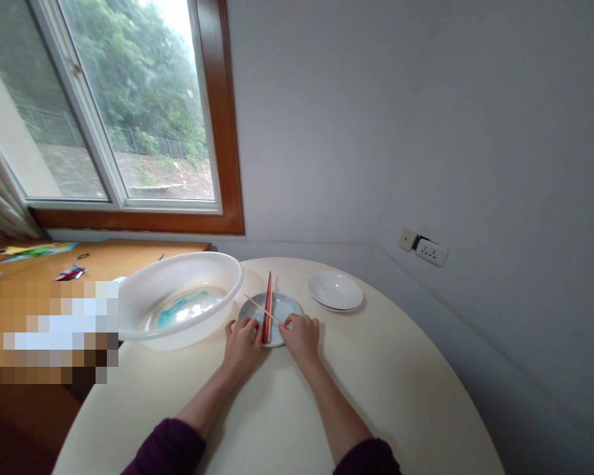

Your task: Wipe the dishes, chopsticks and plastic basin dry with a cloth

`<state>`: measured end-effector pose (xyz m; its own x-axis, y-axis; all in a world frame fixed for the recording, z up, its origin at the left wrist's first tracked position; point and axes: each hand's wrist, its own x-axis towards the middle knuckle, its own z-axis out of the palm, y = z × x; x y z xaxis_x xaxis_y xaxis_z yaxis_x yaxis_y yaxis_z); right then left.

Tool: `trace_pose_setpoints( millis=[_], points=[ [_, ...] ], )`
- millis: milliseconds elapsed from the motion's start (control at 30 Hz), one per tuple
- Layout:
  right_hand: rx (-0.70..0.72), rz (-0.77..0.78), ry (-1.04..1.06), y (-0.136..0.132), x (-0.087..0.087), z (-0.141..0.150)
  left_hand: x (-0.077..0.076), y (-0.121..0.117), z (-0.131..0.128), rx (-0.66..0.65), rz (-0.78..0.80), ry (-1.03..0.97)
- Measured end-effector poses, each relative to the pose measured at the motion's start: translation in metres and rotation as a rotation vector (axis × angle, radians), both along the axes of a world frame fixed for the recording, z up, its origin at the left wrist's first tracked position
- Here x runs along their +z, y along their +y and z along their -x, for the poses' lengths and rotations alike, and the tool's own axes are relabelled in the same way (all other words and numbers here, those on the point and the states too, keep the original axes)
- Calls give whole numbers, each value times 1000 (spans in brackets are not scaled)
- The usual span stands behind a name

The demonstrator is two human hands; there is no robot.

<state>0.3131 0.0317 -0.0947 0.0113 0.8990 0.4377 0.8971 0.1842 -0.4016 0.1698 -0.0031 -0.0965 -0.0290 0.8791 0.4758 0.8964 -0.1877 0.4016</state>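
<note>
A grey-blue plate (288,305) lies on the round table, with several chopsticks across it. Dark and red chopsticks (267,310) stretch lengthwise over its middle, alongside light wooden ones. One pale wooden chopstick (258,305) crosses them at a slant. My right hand (301,338) pinches the near end of this slanted chopstick at the plate's right side. My left hand (242,344) is closed with bent fingers around the plate's left front rim, close to the red chopsticks; its fingertips are partly hidden.
A large translucent white basin (178,333) stands on the left of the cream table (371,369), close to my left hand. White dishes (335,291) sit at the back right. Beyond the basin is a wooden desk (123,254) with small items, beneath a window (148,112).
</note>
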Motion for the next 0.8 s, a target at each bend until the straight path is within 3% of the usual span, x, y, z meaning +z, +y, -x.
trace_pose_setpoints(
  millis=[400, 800],
  points=[
    [89, 122, -89, 1, 8, 2, 3, -1, -4, -3, 58, 5],
    [116, 144, -91, 0, 9, 0, 1, -2, -5, -38, 80, -37]
  ],
)
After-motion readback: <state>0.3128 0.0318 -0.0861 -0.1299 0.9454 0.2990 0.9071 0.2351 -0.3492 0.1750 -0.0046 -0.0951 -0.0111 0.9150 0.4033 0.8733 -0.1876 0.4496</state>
